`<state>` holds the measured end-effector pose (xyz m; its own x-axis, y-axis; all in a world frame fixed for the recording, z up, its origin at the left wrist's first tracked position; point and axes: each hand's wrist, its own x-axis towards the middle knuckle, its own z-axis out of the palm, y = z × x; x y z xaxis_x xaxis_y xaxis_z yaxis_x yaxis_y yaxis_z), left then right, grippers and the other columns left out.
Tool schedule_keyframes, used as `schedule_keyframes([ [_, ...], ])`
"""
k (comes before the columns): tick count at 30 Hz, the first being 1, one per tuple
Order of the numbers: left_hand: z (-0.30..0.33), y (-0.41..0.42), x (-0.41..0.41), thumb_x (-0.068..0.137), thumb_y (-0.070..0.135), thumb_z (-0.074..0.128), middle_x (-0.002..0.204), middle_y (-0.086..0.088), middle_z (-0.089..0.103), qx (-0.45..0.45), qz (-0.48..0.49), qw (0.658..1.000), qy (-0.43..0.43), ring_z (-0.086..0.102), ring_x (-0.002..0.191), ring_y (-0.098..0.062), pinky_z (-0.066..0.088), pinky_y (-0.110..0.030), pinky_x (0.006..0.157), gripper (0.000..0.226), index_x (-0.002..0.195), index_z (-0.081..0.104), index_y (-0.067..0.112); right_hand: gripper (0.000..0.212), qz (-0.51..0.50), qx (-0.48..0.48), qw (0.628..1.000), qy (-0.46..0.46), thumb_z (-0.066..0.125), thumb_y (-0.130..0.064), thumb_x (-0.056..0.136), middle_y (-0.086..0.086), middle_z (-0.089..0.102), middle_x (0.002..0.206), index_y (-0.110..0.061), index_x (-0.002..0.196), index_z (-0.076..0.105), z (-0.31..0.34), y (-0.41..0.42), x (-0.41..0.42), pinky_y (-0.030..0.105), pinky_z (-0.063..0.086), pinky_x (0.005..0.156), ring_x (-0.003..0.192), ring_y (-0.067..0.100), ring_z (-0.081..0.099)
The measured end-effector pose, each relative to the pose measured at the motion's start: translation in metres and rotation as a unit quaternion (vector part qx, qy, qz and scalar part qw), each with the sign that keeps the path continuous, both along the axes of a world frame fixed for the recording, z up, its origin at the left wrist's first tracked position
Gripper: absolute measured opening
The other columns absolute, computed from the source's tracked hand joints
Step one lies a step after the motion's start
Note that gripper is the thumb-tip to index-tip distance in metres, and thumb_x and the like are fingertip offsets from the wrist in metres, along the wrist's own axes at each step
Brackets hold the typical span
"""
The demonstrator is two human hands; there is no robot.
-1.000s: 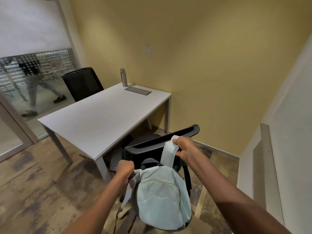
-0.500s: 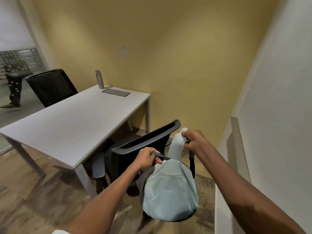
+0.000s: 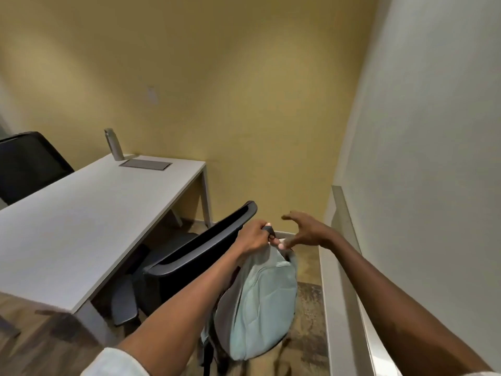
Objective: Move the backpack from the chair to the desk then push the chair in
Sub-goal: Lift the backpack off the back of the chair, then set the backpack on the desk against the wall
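A pale blue-green backpack (image 3: 257,308) hangs in the air behind the black office chair (image 3: 195,248), right of the white desk (image 3: 89,213). My left hand (image 3: 253,237) is shut on the dark top handle of the backpack and bears its weight. My right hand (image 3: 305,230) hovers just right of the handle with fingers spread, holding nothing. The chair's backrest faces me and its seat sits partly under the desk's right side. The lower straps of the backpack dangle out of sight behind my left arm.
A metal bottle (image 3: 113,144) and a grey panel (image 3: 145,164) sit at the far end of the desk. A second black chair (image 3: 29,164) stands at the left. A white wall with a ledge (image 3: 344,267) runs close on the right, a yellow wall ahead.
My right hand let go of the light strap and opened. My left hand took the top handle and now carries the backpack alone. The view swung right.
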<state>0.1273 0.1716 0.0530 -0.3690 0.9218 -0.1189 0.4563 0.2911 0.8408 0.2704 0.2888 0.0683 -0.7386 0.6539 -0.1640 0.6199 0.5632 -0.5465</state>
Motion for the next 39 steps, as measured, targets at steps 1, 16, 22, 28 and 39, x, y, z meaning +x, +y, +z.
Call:
schedule_keyframes([
  [1,0.004,0.006,-0.001,0.092,0.019,0.047,0.087,-0.005,0.079,0.002,-0.009,1.000,-0.001,0.071,0.092,-0.026,0.053,-0.043,0.084,0.030,0.085,0.073,0.008,0.101,0.053,0.014,0.998,-0.041,0.088,-0.044,0.063,0.010,0.027,0.159,-0.018,0.147,0.040,-0.006,0.002,0.002,0.044,0.024,0.117,0.147,0.030,0.021],
  [16,0.046,0.121,-0.018,0.106,0.025,0.039,0.082,-0.006,0.079,0.085,-0.001,0.992,-0.092,0.072,0.071,-0.011,0.048,-0.029,0.069,0.043,0.083,0.071,0.009,0.010,0.064,-0.009,0.996,0.060,0.075,-0.018,0.081,-0.003,0.058,0.069,-0.010,0.087,0.074,0.012,0.111,-0.013,0.029,0.036,0.061,0.061,0.009,0.048],
  [22,0.074,0.171,-0.046,0.106,0.023,0.043,0.096,-0.015,0.072,0.078,-0.048,0.984,-0.150,0.068,0.080,-0.022,0.052,-0.032,0.073,0.038,0.112,0.065,-0.007,0.004,0.071,0.014,0.997,0.029,0.076,-0.018,0.080,-0.006,0.067,0.070,-0.020,0.076,0.075,0.055,0.171,-0.022,0.029,0.042,0.062,0.066,0.008,0.056],
  [28,0.081,0.231,-0.097,0.078,0.036,0.083,0.106,0.009,0.072,0.055,-0.149,0.987,-0.010,0.066,0.090,0.001,0.048,-0.015,0.073,0.040,0.111,0.067,0.022,0.008,0.014,0.034,0.998,0.043,0.074,-0.015,0.080,0.000,0.060,0.067,-0.014,0.072,0.072,0.080,0.238,-0.028,0.030,0.037,0.061,0.065,0.013,0.053],
  [39,0.076,0.359,-0.169,0.081,0.019,0.078,0.073,0.002,0.063,0.079,-0.094,0.980,0.158,0.054,0.071,-0.019,0.036,-0.025,0.052,0.019,0.072,0.063,0.026,0.037,-0.050,0.079,0.986,0.139,0.070,-0.008,0.082,-0.006,0.049,0.059,-0.031,0.054,0.062,0.125,0.335,-0.083,0.029,0.029,0.056,0.056,0.009,0.041],
])
